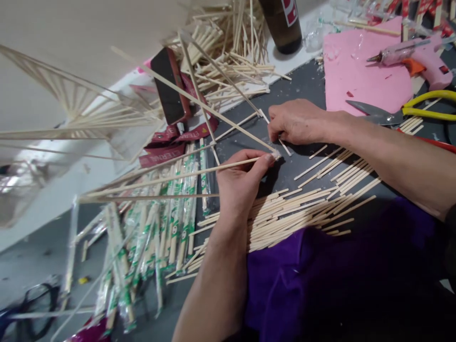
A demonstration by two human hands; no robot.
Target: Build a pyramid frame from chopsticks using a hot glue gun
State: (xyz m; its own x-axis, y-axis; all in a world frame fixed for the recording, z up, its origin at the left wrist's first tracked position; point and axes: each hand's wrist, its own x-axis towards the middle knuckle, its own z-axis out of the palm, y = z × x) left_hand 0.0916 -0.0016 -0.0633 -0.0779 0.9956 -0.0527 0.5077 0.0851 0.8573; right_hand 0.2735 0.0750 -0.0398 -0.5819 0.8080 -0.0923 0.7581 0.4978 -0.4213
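Note:
My left hand [239,185] pinches a glued corner of a frame of joined chopsticks [171,176], whose long sticks reach away to the left and up. Whitish glue shows at that corner, by the thumb tip. Just beyond it, my right hand [297,122] has its fingers closed on a thin chopstick [264,116], which sticks out on both sides of the fingers. One end of this stick lies close to another joint of the frame; whether they touch I cannot tell. Under and beside my left wrist lie many loose chopsticks [285,216] in rough rows.
Chopsticks in clear and green wrappers [178,223] cover the left. A pink glue gun [423,59] rests on a pink sheet [359,71], near yellow-handled scissors [383,113]. Behind are a phone [167,90], a stick heap [228,57], a bottle [283,28] and another stick structure [78,114].

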